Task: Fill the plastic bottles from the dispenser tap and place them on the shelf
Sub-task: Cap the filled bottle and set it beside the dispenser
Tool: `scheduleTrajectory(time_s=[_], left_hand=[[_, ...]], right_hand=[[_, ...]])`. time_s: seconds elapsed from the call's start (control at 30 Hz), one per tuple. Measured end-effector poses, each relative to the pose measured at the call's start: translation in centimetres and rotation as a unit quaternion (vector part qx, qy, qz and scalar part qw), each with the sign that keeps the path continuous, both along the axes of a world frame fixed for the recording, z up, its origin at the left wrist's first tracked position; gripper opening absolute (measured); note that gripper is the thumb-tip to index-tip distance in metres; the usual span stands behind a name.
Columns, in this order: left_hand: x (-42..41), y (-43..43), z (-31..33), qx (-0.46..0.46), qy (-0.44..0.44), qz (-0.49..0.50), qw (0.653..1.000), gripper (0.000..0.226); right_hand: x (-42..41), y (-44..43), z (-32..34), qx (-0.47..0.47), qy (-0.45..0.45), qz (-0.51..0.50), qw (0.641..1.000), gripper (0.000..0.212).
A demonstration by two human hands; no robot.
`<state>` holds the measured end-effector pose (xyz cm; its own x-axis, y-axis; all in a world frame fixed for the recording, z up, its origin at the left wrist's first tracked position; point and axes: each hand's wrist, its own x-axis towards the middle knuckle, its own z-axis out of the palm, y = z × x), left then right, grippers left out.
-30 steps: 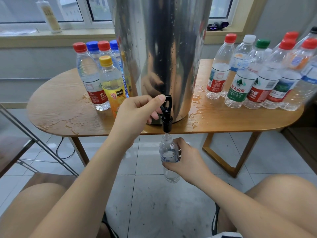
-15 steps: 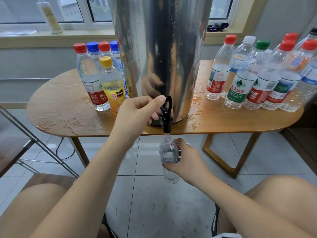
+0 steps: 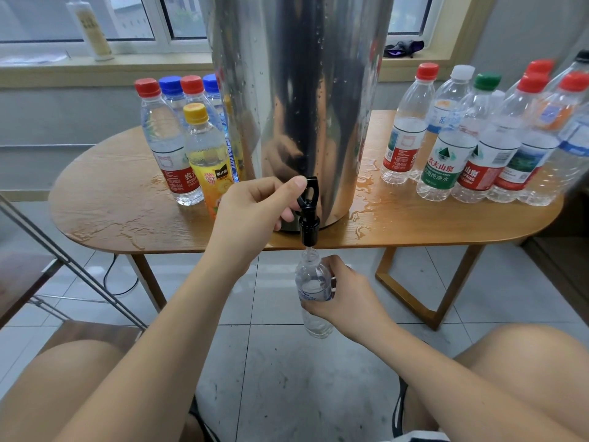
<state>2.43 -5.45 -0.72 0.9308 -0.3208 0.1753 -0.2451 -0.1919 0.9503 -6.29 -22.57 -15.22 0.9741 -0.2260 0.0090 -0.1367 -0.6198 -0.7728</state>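
Head view: right hand [image 3: 347,298] grips the bottle [image 3: 311,277] directly beneath the tap [image 3: 308,220] (left hand [image 3: 251,212] pinching the tap)

An oval wooden surface [image 3: 111,199] on slanted wooden legs [image 3: 459,282] stands against a grey wall [image 3: 63,129], its top wet with puddles towards the near edge. On the far side, a white-framed window [image 3: 38,17] lets in daylight above a pale yellow-green sill [image 3: 47,73]. The floor [image 3: 287,378] is pale glossy tile, with a slanted metal frame [image 3: 63,258] and a black cable [image 3: 107,277] at the left.
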Motion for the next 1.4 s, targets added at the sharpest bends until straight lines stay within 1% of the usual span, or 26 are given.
scheduleTrajectory(time_s=[0.43,0.87,1.4], left_hand=[[0.05,0.15,-0.03,-0.001,-0.008,0.004,1.0,0.045],[0.05,0.18,-0.16,0.002,-0.018,0.003,1.0,0.042],[-0.1,0.19,-0.3,0.003,-0.023,0.005,1.0,0.046]], right_hand=[[0.1,0.01,-0.25,0.0,-0.004,0.003,1.0,0.06],[0.18,0.09,-0.41,0.002,-0.012,0.004,1.0,0.061],[0.17,0.17,-0.24,-0.004,-0.014,-0.001,1.0,0.064]])
